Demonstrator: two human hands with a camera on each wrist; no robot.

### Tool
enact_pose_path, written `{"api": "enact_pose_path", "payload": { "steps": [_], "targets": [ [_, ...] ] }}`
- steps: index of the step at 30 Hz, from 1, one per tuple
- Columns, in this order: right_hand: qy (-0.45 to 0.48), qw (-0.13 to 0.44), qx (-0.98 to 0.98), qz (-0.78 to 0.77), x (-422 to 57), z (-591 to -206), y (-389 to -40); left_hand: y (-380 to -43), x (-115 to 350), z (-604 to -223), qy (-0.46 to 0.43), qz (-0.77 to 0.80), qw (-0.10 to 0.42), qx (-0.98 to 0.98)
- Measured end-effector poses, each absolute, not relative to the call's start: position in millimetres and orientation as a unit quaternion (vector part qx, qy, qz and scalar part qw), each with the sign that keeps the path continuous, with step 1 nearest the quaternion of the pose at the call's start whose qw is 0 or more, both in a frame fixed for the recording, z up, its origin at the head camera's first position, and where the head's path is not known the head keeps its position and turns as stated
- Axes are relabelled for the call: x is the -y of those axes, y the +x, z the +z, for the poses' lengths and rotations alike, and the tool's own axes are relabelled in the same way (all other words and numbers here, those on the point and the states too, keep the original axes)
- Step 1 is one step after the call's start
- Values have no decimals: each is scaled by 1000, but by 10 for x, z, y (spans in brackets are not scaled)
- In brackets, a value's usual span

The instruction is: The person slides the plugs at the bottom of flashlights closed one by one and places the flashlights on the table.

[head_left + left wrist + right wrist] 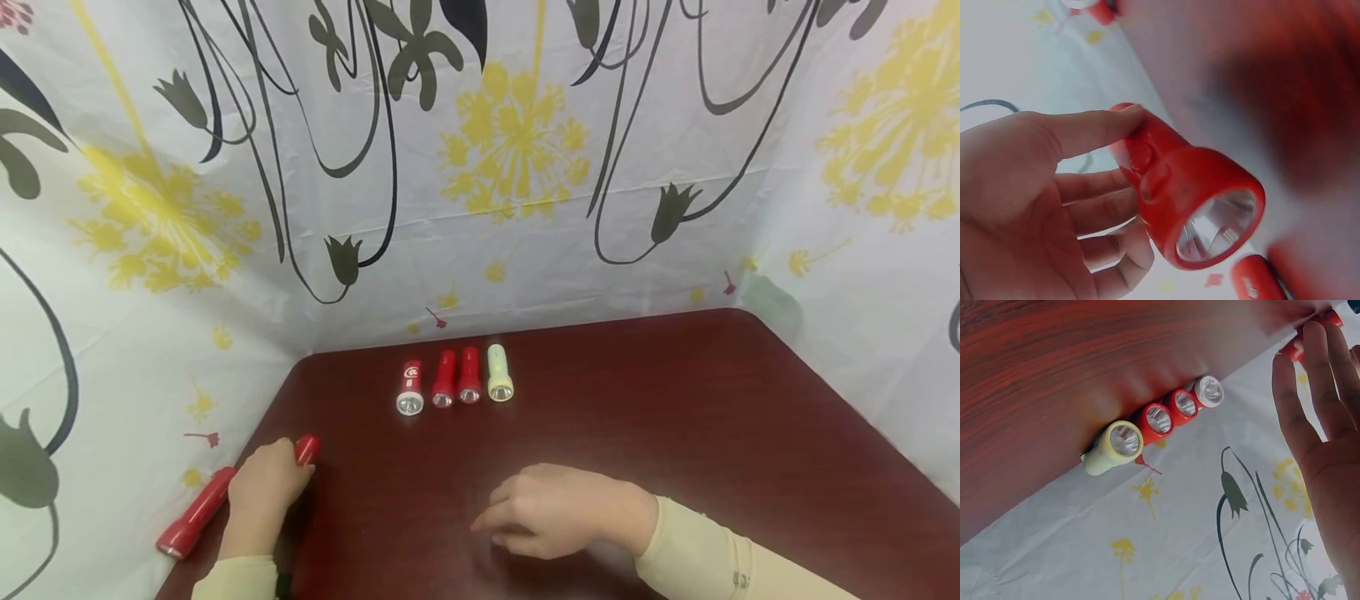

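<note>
**Red flashlight (1188,187) in the left hand (264,487)**

Thumb and fingers (1110,212) curl round its barrel (1163,134) at the table's (675,417) left side, near a second red flashlight (198,510). The right hand (551,512) is empty, fingers bent. Good handling calls for a steady grip, lens (1219,225) clear of its neighbour.

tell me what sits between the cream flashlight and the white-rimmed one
Two red flashlights sit between the cream flashlight and the white-rimmed one; the head and right wrist views show it.

Four flashlights (446,377) sit abreast toward the back of the table (637,400) — another flashlight (197,512) lies along its left edge.
</note>
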State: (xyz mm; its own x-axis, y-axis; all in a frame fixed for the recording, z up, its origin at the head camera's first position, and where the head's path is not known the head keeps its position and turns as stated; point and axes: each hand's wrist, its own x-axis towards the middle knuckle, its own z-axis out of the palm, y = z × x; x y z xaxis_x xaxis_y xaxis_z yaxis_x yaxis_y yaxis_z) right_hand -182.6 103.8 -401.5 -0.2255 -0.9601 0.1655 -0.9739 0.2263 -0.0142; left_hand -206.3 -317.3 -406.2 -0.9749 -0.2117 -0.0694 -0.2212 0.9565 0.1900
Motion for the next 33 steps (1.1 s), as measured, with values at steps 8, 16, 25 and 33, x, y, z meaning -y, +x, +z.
{"api": "enact_pose_path", "payload": {
  "steps": [8, 16, 25, 33],
  "targets": [
    [613, 59, 785, 65, -1098, -3949, -1849, -1910, 2729, -3781, -94, 196, -32, -976],
    [560, 79, 818, 107, -1305, -3692, -1946, -1759, 2299, -3642, -43, 329, -70, -941],
    [497, 125, 847, 142, -1583, -3383, -1965, -1743, 1913, -3620, 37, 566, -15, -824],
    [470, 122, 862, 150, -1715, -3335, -1918, -1742, 1587, -3606, 66, 614, 16, -786]
  ]
}}
